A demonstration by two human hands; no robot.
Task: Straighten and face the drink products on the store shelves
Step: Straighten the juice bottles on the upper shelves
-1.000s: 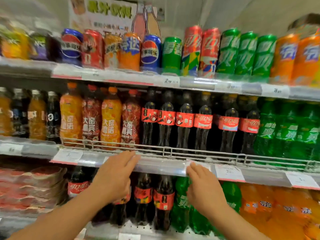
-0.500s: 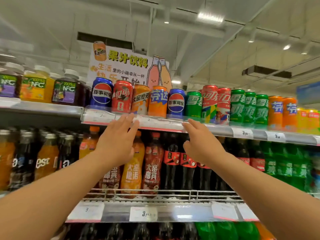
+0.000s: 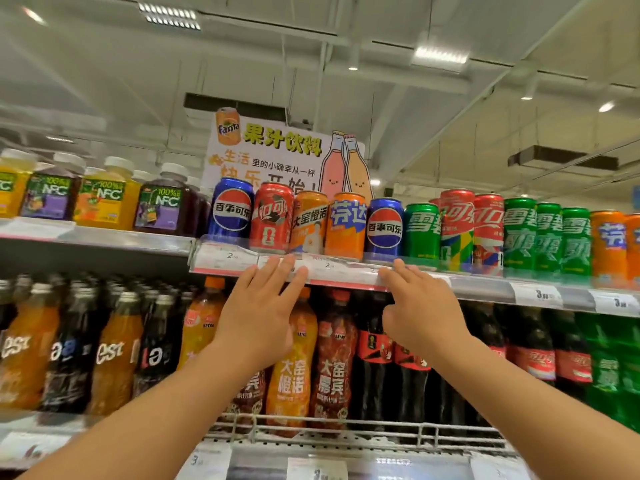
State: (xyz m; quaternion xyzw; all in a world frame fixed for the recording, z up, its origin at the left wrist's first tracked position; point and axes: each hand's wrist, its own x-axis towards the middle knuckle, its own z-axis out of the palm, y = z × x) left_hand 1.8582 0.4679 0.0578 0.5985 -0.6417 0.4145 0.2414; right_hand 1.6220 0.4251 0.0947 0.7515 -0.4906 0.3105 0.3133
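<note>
Left hand (image 3: pixel 258 315), right hand (image 3: pixel 420 315): flat fingers below glossy cylindrical cans (image 3: pixel 272 218).

Cans on the top shelf, bottles below.
A row of soda cans (image 3: pixel 381 226) stands on the top shelf (image 3: pixel 485 289), juice bottles (image 3: pixel 104 199) to its left, a sign (image 3: pixel 277 150) behind; soft-drink bottles (image 3: pixel 332 362) fill the shelf beneath.

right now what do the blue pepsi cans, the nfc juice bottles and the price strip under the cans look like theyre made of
Blue Pepsi cans: likely aluminium, glossy printed skin with a bright streak down the side.
NFC juice bottles: probably clear plastic, since the juice colour shows through; white caps, paper-like labels.
Price strip: seems clear glossy plastic over paper tags, its edge catching light. The fingers of the left hand reach it.
</note>
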